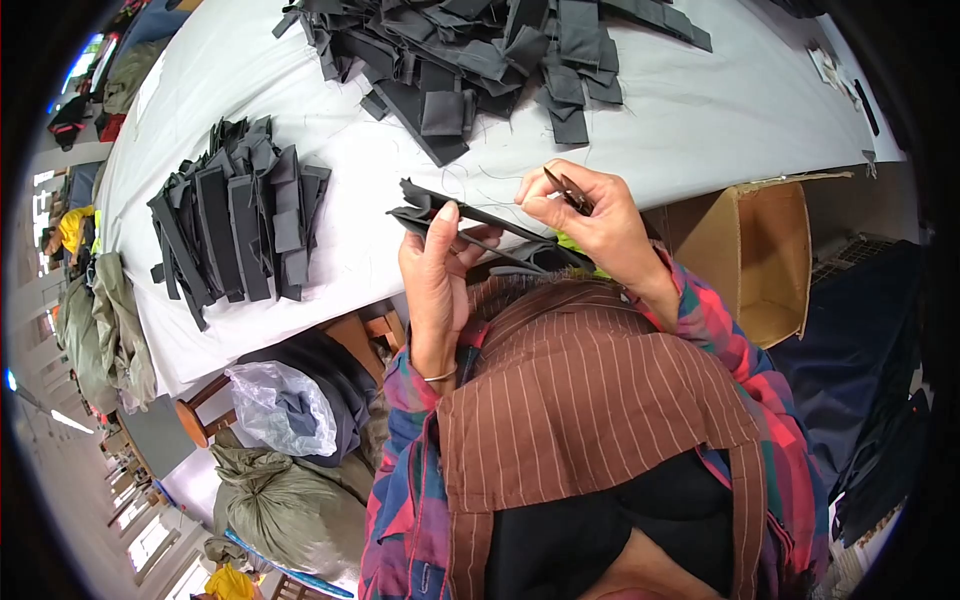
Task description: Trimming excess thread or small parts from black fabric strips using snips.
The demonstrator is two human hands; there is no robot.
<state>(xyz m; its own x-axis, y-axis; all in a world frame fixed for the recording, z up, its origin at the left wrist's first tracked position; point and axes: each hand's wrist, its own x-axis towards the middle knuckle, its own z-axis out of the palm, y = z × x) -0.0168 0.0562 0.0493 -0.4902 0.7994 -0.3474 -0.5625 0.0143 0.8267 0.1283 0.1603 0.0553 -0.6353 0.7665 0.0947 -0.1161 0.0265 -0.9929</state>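
My left hand (437, 285) pinches a folded black fabric strip (492, 220) between thumb and fingers at the table's near edge. The strip's other end slants down to the right toward my apron. In my right hand (605, 222), a small pair of dark thread snips (567, 190) is gripped, its tips pointing up and left. That hand is above the strip's right part, its thumb and forefinger pressed together; whether a thread lies between them is too small to tell. Left of my hands lies a row of black fabric strips (237, 225). A loose heap of black fabric pieces (480, 60) lies farther back.
White cloth covers the table (360, 225), with loose threads scattered on it. To the right, beside the table edge, is an open cardboard box (770, 250) near dark blue fabric (840, 340). At lower left are a clear plastic bag (285, 405) and an olive cloth bundle (290, 500).
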